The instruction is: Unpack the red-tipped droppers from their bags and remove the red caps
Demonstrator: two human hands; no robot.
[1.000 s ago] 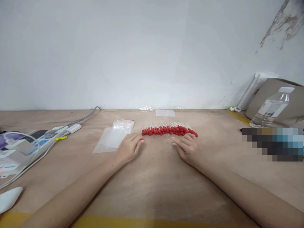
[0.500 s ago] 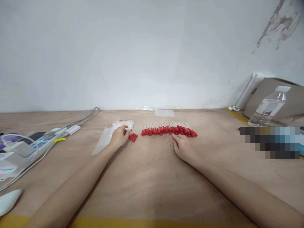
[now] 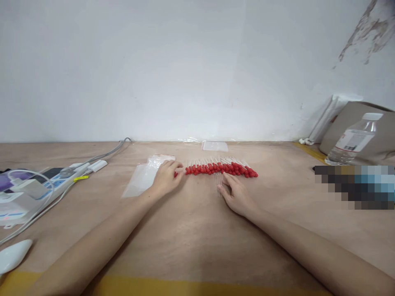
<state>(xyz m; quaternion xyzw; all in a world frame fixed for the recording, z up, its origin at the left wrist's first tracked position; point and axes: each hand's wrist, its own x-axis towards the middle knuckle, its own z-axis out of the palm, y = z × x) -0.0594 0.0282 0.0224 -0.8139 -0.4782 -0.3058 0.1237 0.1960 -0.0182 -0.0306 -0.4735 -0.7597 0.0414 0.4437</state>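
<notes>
A row of thin clear droppers with red bulbs [image 3: 220,168] lies across the middle of the wooden table [image 3: 197,242]. My left hand [image 3: 166,177] rests at the row's left end, fingers curled over a few red-bulbed droppers beside the clear plastic bags [image 3: 148,174]. My right hand [image 3: 236,193] lies flat just in front of the row, fingers stretched out and touching the clear dropper tips. Nothing shows in the right hand.
Another small clear bag [image 3: 215,146] lies by the wall. A power strip with plugs and cables [image 3: 43,187] fills the left side, a white mouse [image 3: 12,255] at the near left. A water bottle [image 3: 354,139] and cardboard box [image 3: 361,123] stand at the right.
My left hand went left toward the bags with a few red droppers, then came back to the row's left end. My right hand flattened and slid slightly nearer to me.
</notes>
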